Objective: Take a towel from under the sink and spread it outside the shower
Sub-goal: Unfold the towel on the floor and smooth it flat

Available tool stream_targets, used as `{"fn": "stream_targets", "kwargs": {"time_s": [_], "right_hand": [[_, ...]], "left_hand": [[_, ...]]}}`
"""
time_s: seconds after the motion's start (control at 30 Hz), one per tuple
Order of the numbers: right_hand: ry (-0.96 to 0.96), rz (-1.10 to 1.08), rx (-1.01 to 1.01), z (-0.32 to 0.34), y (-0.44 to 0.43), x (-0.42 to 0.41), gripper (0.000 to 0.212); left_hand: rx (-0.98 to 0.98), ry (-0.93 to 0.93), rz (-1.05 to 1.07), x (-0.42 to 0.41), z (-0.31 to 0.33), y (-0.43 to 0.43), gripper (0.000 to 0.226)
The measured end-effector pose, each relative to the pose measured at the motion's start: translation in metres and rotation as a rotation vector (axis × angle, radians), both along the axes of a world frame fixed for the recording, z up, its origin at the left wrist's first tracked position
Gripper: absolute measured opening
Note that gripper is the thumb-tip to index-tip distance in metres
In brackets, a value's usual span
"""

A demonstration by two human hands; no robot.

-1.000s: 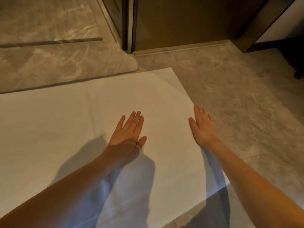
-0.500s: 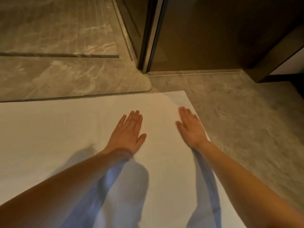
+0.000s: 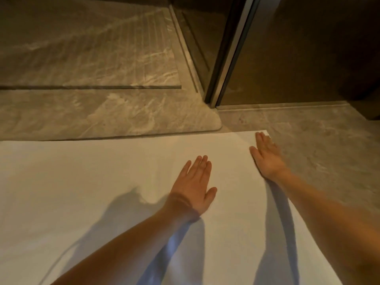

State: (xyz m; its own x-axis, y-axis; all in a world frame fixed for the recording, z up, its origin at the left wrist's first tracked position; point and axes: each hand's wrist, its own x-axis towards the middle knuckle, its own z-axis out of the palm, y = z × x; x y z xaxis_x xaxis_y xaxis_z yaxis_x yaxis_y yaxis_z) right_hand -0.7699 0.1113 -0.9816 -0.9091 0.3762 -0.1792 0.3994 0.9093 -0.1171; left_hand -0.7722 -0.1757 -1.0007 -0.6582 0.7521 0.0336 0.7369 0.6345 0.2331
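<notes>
A large white towel (image 3: 92,182) lies flat on the marble floor, its far edge running along the raised shower threshold (image 3: 123,118). My left hand (image 3: 194,186) rests palm down on the towel's middle right, fingers straight and together. My right hand (image 3: 266,157) lies flat along the towel's right edge, fingertips near its far right corner. Neither hand grips anything. Both forearms cast blue-grey shadows on the cloth.
The shower floor (image 3: 82,48) with fine grooves lies beyond the threshold. A dark glass door frame (image 3: 228,58) stands at the threshold's right end. Dark brown panelling (image 3: 308,48) closes the far right. Bare marble floor (image 3: 329,151) stretches right of the towel.
My right hand has slid forward along the towel's right edge toward the far corner. The view has tilted up toward the shower. My left hand stays flat on the towel.
</notes>
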Motion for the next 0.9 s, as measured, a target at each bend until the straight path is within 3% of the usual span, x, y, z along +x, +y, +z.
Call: {"fn": "stream_targets", "kwargs": {"time_s": [0.07, 0.13, 0.27, 0.4, 0.5, 0.67, 0.8, 0.9], "right_hand": [[-0.081, -0.013, 0.065, 0.008, 0.012, 0.003, 0.064], [0.043, 0.043, 0.064, 0.019, -0.011, -0.006, 0.064], [0.286, 0.214, -0.264, 0.02, -0.125, 0.0, 0.059], [0.229, 0.213, -0.322, -0.008, -0.169, 0.009, 0.051], [0.22, 0.243, -0.223, -0.014, -0.16, 0.009, 0.052], [0.21, 0.283, -0.112, -0.019, -0.162, 0.01, 0.058], [0.202, 0.289, -0.083, -0.016, -0.163, 0.01, 0.059], [0.191, 0.289, -0.083, -0.013, -0.164, 0.011, 0.059]], "left_hand": [[0.018, -0.014, 0.012, 0.002, 0.001, -0.002, 0.076], [0.023, -0.011, 0.026, 0.002, 0.002, -0.001, 0.074], [-0.052, 0.021, 0.026, 0.002, 0.007, -0.001, 0.069], [-0.111, 0.065, 0.013, 0.002, 0.009, 0.001, 0.065], [-0.101, 0.061, 0.068, 0.001, 0.007, -0.013, 0.061], [0.08, 0.062, 0.322, -0.007, 0.008, -0.116, 0.061], [-0.049, -0.024, 0.663, -0.019, 0.005, -0.227, 0.073], [-0.061, -0.028, 0.746, -0.019, 0.013, -0.22, 0.074]]}}
